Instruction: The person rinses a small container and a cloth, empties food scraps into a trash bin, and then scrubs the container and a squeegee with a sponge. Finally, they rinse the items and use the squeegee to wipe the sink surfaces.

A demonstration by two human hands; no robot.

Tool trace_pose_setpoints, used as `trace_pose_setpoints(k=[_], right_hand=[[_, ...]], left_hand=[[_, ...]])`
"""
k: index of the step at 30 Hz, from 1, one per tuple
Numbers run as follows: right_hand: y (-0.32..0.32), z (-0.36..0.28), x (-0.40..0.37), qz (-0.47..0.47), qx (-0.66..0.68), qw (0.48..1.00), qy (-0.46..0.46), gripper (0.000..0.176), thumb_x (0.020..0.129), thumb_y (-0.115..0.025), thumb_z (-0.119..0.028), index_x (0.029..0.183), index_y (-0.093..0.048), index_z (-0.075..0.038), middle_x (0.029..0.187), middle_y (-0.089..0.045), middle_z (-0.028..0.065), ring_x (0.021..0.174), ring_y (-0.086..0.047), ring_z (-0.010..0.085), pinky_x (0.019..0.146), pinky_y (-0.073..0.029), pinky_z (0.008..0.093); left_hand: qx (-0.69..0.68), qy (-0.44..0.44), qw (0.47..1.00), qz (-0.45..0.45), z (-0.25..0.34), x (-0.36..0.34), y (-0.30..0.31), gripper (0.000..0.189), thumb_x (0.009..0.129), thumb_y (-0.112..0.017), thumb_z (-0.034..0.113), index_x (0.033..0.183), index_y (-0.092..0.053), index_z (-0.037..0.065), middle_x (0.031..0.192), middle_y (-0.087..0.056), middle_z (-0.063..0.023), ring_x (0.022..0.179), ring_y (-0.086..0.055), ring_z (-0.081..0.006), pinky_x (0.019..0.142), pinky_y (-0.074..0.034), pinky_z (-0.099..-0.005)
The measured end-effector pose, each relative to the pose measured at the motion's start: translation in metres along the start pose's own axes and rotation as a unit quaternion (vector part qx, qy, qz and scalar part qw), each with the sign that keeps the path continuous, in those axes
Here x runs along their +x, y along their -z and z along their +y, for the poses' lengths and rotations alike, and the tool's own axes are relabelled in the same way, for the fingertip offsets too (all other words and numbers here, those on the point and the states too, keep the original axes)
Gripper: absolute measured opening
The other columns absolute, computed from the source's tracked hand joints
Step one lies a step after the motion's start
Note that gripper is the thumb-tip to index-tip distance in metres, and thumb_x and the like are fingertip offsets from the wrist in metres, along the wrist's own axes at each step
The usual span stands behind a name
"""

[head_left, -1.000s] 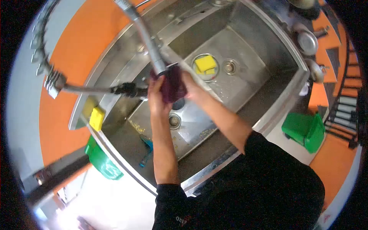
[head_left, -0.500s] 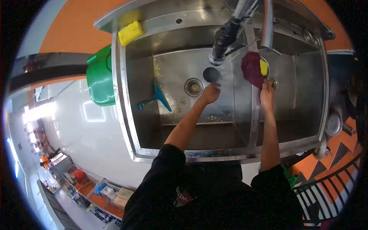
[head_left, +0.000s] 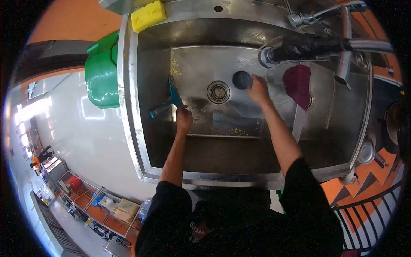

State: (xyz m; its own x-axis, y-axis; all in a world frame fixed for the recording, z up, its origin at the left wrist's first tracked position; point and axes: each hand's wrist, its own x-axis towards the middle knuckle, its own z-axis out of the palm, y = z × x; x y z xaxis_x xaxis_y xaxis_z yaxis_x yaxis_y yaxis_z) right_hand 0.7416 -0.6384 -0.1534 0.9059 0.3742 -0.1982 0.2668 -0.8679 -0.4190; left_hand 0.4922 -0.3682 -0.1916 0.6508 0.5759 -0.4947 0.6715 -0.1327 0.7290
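Left hand (head_left: 184, 118): meets the near end of a blue squeegee (head_left: 174, 92), left side of the sink's (head_left: 205, 174) left basin; hold unclear.
Right hand (head_left: 258, 89): fingertips touch a dark disc's (head_left: 242, 80) right edge; hold unclear.
Maroon cloth (head_left: 297, 85): drapes over the divider.
Yellow sponge (head_left: 149, 16): sits on the far left corner.

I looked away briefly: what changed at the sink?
The right hand let go of the cloth, now over the divider, and moved left to the dark disc. The left hand moved left to the squeegee. The sponge on the rim stayed put.
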Motion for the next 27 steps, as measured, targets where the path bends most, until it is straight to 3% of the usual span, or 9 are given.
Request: trace_pose_setpoints(k=[6,10,11,14,16,21,23,24,27], right_hand=[[-0.040,0.021,0.046,-0.234,-0.050,0.962,-0.134,0.041,0.084,-0.054,-0.027,0.115,-0.055,0.000,0.106,-0.061,0.0241,0.105,-0.057,0.0377,0.090,-0.044,0.0450],[-0.108,0.083,0.054,-0.039,0.011,0.970,-0.239,0.033,0.083,-0.053,-0.024,0.102,-0.058,0.002,0.095,-0.063,0.0237,0.090,-0.063,0.0368,0.075,-0.050,0.0442],[-0.148,0.125,0.060,-0.024,0.155,0.940,-0.303,0.025,0.084,-0.050,-0.021,0.096,-0.059,-0.002,0.083,-0.063,0.0170,0.069,-0.064,0.0276,0.053,-0.051,0.0385],[-0.100,0.107,0.068,-0.013,0.469,0.790,-0.394,0.024,0.086,-0.050,-0.020,0.107,-0.055,-0.009,0.073,-0.059,0.0099,0.052,-0.056,0.0175,0.039,-0.044,0.0308],[-0.077,0.092,0.066,0.013,0.741,0.573,-0.350,0.034,0.088,-0.051,-0.018,0.121,-0.045,-0.017,0.071,-0.056,0.0063,0.050,-0.052,0.0147,0.041,-0.043,0.0288],[-0.067,0.094,0.097,0.058,0.746,0.641,-0.172,0.070,0.089,-0.053,-0.010,0.145,-0.014,-0.025,0.079,-0.056,0.0041,0.059,-0.052,0.0124,0.046,-0.044,0.0268],[-0.098,0.138,0.125,0.096,0.456,0.823,-0.325,0.077,0.089,-0.049,-0.004,0.147,-0.004,-0.026,0.087,-0.055,0.0061,0.062,-0.051,0.0112,0.048,-0.044,0.0259],[-0.118,0.163,0.119,0.120,0.537,0.826,-0.117,0.075,0.090,-0.046,0.000,0.148,-0.005,-0.025,0.093,-0.053,0.0056,0.063,-0.048,0.0089,0.050,-0.043,0.0245],[-0.024,0.053,0.073,0.354,0.078,0.930,0.058,0.061,0.080,-0.051,-0.001,0.137,-0.040,-0.018,0.104,-0.060,0.0121,0.086,-0.059,0.0312,0.075,-0.048,0.0400]], left_hand=[[-0.050,0.010,0.998,-0.047,0.042,-0.025,-0.009,0.039,0.093,-0.050,0.022,0.121,-0.046,-0.003,0.089,-0.056,-0.0083,0.074,-0.054,-0.0132,0.068,-0.046,-0.0295],[-0.030,0.060,0.995,-0.070,0.022,-0.024,-0.038,0.037,0.092,-0.051,0.020,0.123,-0.047,0.001,0.096,-0.059,-0.0117,0.079,-0.059,-0.0180,0.068,-0.048,-0.0323],[-0.006,0.070,0.994,-0.087,0.013,-0.023,-0.045,0.037,0.091,-0.051,0.019,0.124,-0.046,0.002,0.096,-0.059,-0.0117,0.077,-0.059,-0.0185,0.067,-0.049,-0.0330],[-0.031,0.030,0.986,-0.160,0.032,-0.032,-0.053,0.037,0.092,-0.050,0.019,0.124,-0.044,0.003,0.095,-0.058,-0.0115,0.074,-0.059,-0.0191,0.065,-0.049,-0.0335],[-0.003,0.032,0.983,-0.178,0.034,-0.036,-0.063,0.036,0.092,-0.051,0.019,0.124,-0.044,0.003,0.094,-0.058,-0.0112,0.072,-0.058,-0.0181,0.064,-0.048,-0.0328],[-0.140,0.054,0.969,-0.196,-0.001,-0.032,-0.102,0.033,0.087,-0.049,0.010,0.119,-0.048,0.003,0.092,-0.061,-0.0156,0.077,-0.061,-0.0251,0.069,-0.048,-0.0369],[-0.032,-0.055,0.974,-0.219,0.052,-0.038,-0.085,0.034,0.086,-0.049,0.010,0.119,-0.048,0.002,0.092,-0.061,-0.0162,0.075,-0.062,-0.0233,0.068,-0.048,-0.0369],[-0.032,-0.060,0.973,-0.221,0.060,-0.036,-0.086,0.034,0.086,-0.049,0.010,0.119,-0.048,0.002,0.092,-0.061,-0.0162,0.075,-0.062,-0.0233,0.068,-0.048,-0.0369],[-0.039,0.012,0.967,-0.251,0.079,-0.028,-0.097,0.036,0.086,-0.050,0.011,0.121,-0.047,0.001,0.093,-0.061,-0.0161,0.078,-0.062,-0.0214,0.070,-0.048,-0.0353]])
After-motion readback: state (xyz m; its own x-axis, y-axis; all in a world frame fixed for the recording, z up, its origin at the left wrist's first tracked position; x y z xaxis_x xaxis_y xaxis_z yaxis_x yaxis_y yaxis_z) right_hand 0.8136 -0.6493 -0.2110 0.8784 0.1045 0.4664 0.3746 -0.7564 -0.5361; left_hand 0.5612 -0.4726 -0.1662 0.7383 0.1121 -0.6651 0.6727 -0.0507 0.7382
